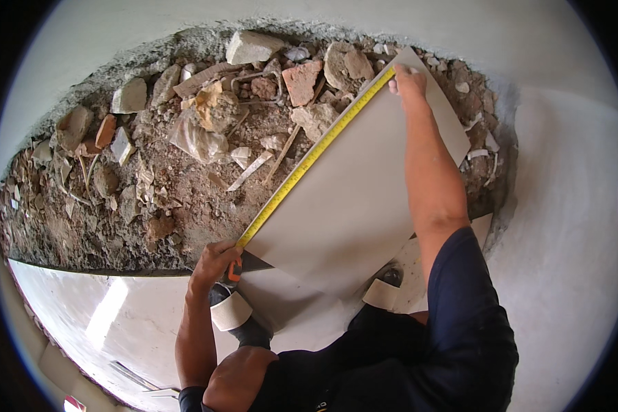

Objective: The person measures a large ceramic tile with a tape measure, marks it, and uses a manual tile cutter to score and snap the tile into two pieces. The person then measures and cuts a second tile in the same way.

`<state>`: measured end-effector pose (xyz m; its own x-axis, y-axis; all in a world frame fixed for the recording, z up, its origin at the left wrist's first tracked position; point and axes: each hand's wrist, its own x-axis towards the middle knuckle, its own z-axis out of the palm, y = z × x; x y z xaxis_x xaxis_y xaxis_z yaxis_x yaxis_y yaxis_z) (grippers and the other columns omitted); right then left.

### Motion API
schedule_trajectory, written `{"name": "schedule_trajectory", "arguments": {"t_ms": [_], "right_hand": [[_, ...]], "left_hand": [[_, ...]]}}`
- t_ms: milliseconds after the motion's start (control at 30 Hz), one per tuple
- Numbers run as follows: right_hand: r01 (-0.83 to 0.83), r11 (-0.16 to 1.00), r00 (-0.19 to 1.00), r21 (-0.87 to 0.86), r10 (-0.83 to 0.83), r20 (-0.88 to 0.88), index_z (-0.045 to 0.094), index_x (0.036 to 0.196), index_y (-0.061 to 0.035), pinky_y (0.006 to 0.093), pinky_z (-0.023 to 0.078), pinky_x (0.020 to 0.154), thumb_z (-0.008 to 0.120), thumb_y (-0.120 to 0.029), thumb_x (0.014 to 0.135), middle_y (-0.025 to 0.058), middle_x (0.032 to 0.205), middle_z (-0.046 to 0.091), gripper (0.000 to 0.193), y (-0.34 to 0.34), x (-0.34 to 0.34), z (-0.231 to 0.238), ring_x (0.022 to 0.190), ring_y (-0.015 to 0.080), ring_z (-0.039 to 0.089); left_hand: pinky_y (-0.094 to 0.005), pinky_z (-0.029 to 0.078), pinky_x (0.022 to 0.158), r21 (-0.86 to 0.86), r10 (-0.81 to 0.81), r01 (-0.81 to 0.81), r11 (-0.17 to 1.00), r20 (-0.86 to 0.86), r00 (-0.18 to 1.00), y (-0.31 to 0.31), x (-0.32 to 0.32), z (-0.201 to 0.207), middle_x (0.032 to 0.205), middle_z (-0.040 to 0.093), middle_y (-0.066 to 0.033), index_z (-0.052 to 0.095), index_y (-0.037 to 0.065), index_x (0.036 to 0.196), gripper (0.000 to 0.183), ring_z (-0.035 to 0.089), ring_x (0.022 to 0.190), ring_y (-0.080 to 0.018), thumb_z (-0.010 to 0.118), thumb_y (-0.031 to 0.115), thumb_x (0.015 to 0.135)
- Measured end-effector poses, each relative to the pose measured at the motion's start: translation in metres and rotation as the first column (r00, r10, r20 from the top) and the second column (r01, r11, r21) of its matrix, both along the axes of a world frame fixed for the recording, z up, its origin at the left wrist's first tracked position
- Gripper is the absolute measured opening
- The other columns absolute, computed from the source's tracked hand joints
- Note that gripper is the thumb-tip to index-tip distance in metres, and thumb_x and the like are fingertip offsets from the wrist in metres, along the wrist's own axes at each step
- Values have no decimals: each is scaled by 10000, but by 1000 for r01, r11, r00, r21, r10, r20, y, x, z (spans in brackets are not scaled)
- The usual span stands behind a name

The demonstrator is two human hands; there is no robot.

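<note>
A large grey tile (pixel 343 199) lies slantwise in front of me, its far part over the rubble and its near part by my feet. Along its left edge runs the yellow blade of a tape measure (pixel 316 155), pulled out straight. My left hand (pixel 216 262) is closed around the tape's case, of which an orange part shows at the tile's near left corner. At the far end, my right hand (pixel 409 81) pinches the blade against the tile's edge, near its far corner. Some fingertips of both hands are hidden.
Broken bricks, stones and loose earth (pixel 151 199) fill the ground on the far left, with a brick piece (pixel 302 82) near the tile. Glossy floor tiles (pixel 75 295) border the rubble on the near side. Pale walls (pixel 563 172) rise beyond and right. My sandalled feet (pixel 231 310) stand close to the tile.
</note>
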<state>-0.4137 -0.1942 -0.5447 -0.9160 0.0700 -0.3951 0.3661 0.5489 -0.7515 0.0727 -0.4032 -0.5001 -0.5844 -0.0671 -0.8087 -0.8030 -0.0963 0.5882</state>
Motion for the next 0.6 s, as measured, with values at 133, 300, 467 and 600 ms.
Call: {"name": "schedule_trajectory", "arguments": {"t_ms": [133,300,467,600], "right_hand": [[95,973,995,-210,-102,-21,587,921,-1,254,507,470,645,-209,850,43,722,554,228,13,13,17,519,132,561],[143,956,980,-257,-174,-100,561,964,30,272,509,474,662,-220,844,45,690,541,295,66,17,70,516,142,554],[235,926,907,-294,-318,-277,577,766,-37,279,454,464,646,-251,849,41,647,549,240,184,-7,186,492,139,526],[260,931,848,-256,-347,-401,581,809,-32,306,475,500,631,-241,848,52,678,552,218,283,14,264,541,158,542]], "left_hand": [[-255,416,572,-98,-106,110,989,47,993,-3,-2,4,656,567,-13,618,-22,756,206,503,614,-87,599,174,813],[-249,443,556,-129,44,-40,991,29,999,13,2,38,674,609,-39,637,-32,832,165,554,614,-93,601,128,811],[-233,466,591,134,-155,169,976,-110,982,41,-19,87,704,622,-50,622,-40,917,200,578,654,-88,601,150,857],[-241,492,639,226,-300,326,918,-143,943,62,-46,133,757,635,-67,619,-36,946,213,603,705,-107,604,162,870]]}}
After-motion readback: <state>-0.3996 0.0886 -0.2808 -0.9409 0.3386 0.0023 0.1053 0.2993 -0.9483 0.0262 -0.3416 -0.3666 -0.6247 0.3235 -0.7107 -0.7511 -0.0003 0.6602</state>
